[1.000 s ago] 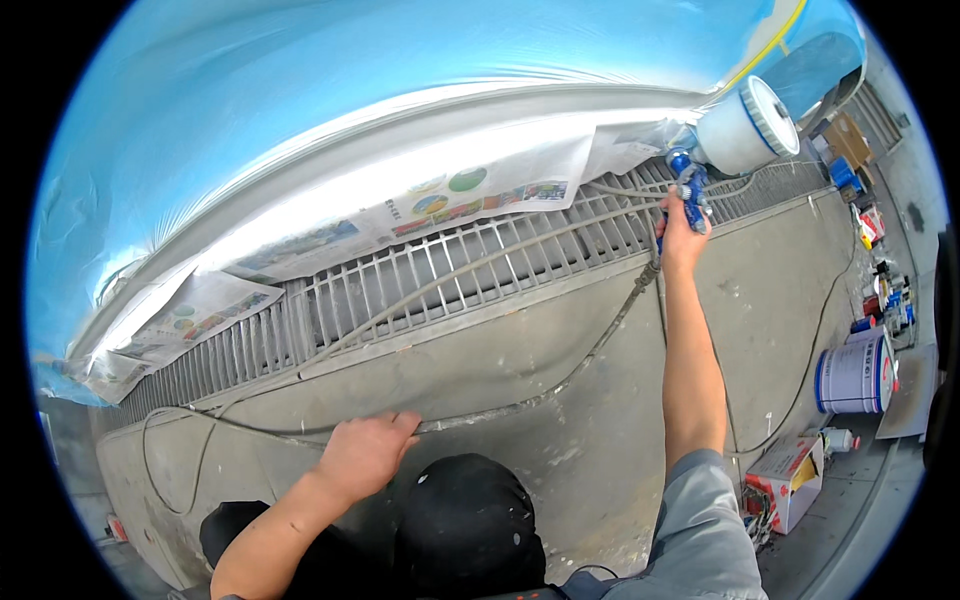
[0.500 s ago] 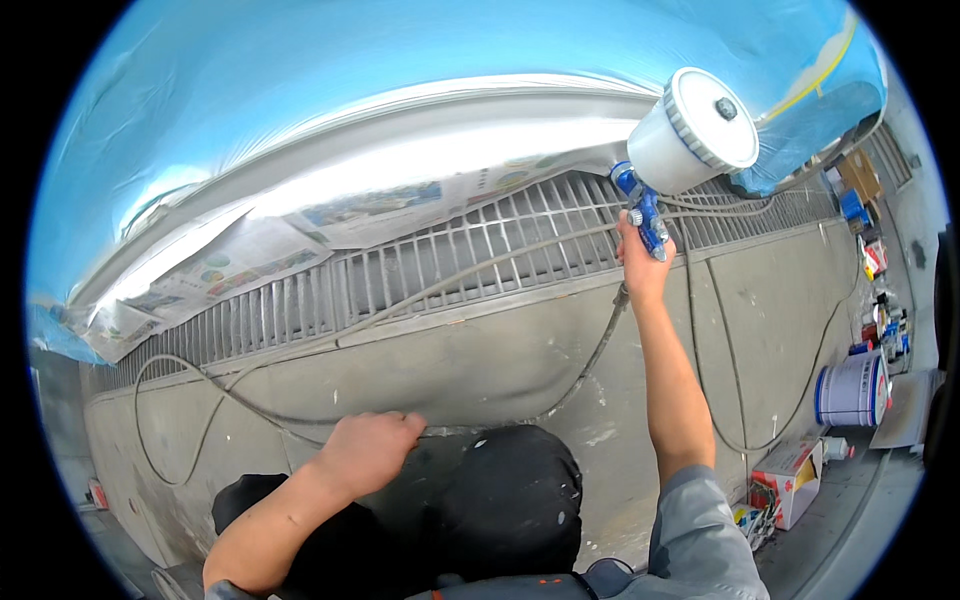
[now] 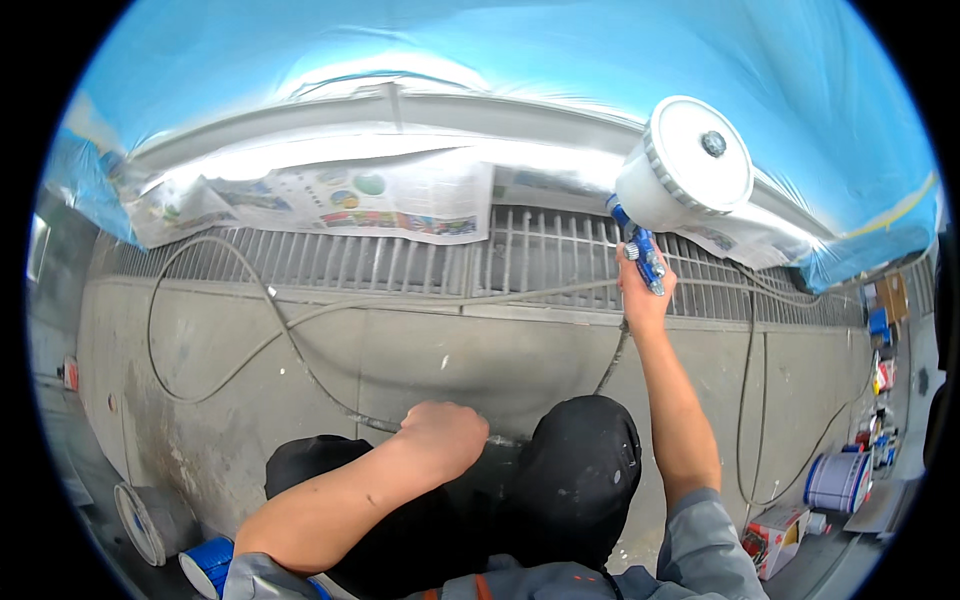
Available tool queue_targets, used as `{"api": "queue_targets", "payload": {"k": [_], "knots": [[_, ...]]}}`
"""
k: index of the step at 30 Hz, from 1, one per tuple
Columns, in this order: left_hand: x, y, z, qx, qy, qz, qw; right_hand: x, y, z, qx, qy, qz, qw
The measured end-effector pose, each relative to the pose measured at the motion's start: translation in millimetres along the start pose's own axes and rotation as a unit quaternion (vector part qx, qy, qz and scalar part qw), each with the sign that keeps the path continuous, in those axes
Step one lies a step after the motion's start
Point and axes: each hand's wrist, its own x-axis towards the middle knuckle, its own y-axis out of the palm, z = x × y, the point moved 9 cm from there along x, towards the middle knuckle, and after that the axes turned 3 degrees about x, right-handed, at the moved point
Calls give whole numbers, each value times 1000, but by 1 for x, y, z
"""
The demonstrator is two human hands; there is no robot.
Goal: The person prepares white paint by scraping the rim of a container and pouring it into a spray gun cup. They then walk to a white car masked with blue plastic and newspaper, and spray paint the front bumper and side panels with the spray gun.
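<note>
My right hand [image 3: 645, 300] is wrapped round the handle of a blue spray gun [image 3: 643, 258], held out in front of me. On top of the gun sits a white, lidded paint cup [image 3: 690, 165], tilted. The gun's front end points toward a long, shiny pale-grey panel [image 3: 290, 133]; the cup hides part of that panel. A grey hose [image 3: 611, 368] runs down from the gun's handle toward my knee. Over my lap my left hand [image 3: 445, 438] is closed round the same hose, which comes out on both sides of the fist.
Blue masking film [image 3: 560, 50] covers everything above the panel, and newspaper [image 3: 345, 195] hangs below it. A floor grate [image 3: 540, 250] runs along beneath. Hose loops [image 3: 160, 350] lie at left and right. Tins [image 3: 838, 482] and boxes [image 3: 775, 540] stand at right, a blue tin [image 3: 207, 565] lower left.
My view has turned, so the panel lies more level and more of its right part shows. The spray gun sits slightly lower in view. My left hand, still on the hose, appears further right.
</note>
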Motion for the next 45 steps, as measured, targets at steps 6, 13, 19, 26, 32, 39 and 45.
{"api": "queue_targets", "payload": {"k": [6,13,19,26,32,39,45], "knots": [[-32,21,53,20,-18,15,1000,-29,140,60,47,-49,67,995],[-35,40,90,-1,-35,56,998,-62,273,148,25,-156,194,968],[5,28,61,-11,78,45,996,-125,276,234,-30,-334,499,799],[94,-1,-15,45,191,44,980,-37,56,187,-160,-254,395,868],[176,1,-82,82,140,86,983,35,-234,46,-91,-52,94,990],[258,-5,-165,100,98,119,983,59,-546,-137,194,184,-265,926],[301,-31,-271,60,85,-21,994,113,-667,-215,224,187,-284,913]]}}
